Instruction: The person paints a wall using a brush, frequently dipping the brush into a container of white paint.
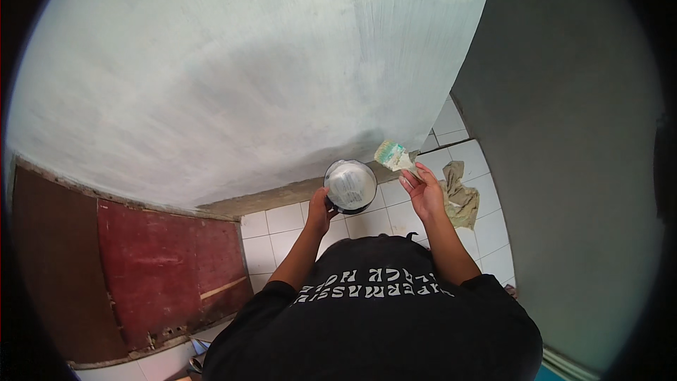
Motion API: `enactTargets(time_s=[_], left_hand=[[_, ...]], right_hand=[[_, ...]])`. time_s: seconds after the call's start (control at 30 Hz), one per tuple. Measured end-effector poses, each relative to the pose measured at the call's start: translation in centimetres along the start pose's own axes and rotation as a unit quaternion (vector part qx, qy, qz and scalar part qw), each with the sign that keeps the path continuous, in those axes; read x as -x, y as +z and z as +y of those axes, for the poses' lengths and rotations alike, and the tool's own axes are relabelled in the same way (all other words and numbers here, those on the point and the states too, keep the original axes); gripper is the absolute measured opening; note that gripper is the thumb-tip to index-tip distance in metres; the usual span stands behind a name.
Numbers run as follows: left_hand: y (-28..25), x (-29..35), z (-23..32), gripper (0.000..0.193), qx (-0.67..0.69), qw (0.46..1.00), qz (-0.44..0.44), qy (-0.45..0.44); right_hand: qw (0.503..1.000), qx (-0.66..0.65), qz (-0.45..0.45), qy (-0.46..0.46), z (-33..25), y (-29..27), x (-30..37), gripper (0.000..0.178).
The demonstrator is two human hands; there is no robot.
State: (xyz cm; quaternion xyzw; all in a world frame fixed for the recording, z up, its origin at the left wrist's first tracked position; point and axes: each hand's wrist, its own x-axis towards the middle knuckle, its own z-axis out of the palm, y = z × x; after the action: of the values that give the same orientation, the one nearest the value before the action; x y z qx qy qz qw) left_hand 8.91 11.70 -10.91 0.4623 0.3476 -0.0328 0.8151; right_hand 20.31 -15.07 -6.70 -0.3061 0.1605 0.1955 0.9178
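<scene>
My left hand (321,212) is closed on the side of a round dark-rimmed paint container (350,185) with white paint in it. To its right, my right hand (425,190) grips the handle of a paintbrush (396,156). White and turquoise paint coats the brush, and its pale bristles point up and left toward the wall. Brush and container are apart. Just ahead stands a wall (282,99) with streaky white paint, greyer in its middle and along its lower part.
A crumpled, stained cloth (460,194) lies on the white tiled floor (497,229) beside my right forearm. At the left is a worn red and brown wooden panel (166,268). A dark grey wall (571,169) rises on the right, past the white wall's edge.
</scene>
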Motion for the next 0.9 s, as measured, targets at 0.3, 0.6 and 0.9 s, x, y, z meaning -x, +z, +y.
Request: enactTargets(time_s=[0.3,0.6,0.9], left_hand=[[-4.6,1.5,2.6,0.042,-0.044,0.999,-0.027,-0.005],[-8.6,5.3,2.5,0.048,-0.091,0.996,-0.014,-0.018],[-11.9,5.1,2.0,0.061,-0.049,0.998,0.014,-0.046]], right_hand=[[0.989,-0.081,0.124,-0.003,6.1,-5.7,-5.8,0.027],[0.965,-0.041,0.257,-0.037,12.7,-7.2,-14.8,0.027],[0.969,-0.025,0.232,-0.083,7.7,1.5,-12.8,0.023]])
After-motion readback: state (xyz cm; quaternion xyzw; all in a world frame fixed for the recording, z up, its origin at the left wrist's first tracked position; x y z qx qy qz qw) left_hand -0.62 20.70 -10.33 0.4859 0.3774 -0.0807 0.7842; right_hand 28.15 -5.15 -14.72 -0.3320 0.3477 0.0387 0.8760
